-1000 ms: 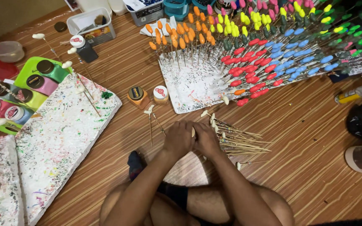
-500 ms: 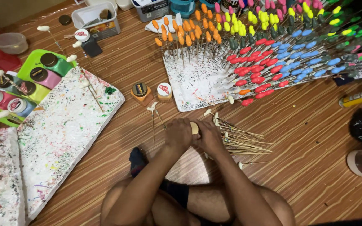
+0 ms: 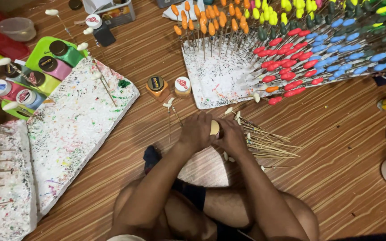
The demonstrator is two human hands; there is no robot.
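Hands meeting over a small pale piece, low on the wooden floor.
You are pressing your left hand (image 3: 196, 130) and right hand (image 3: 230, 134) together around the pale piece (image 3: 214, 128), just as half a second ago; only your view is drifting, so the shaping is carrying on. Largest first: the wooden floor (image 3: 336, 147) is lying open to your right, the paint-spattered board (image 3: 77, 129) is crowding your left, and the loose skewers (image 3: 269, 143) are touching your right hand's edge.

Skewers (image 3: 269, 143) lie on the floor (image 3: 336, 151) right of both hands. Two jars (image 3: 170, 87) stand beyond them. A board (image 3: 74, 129) lies left.
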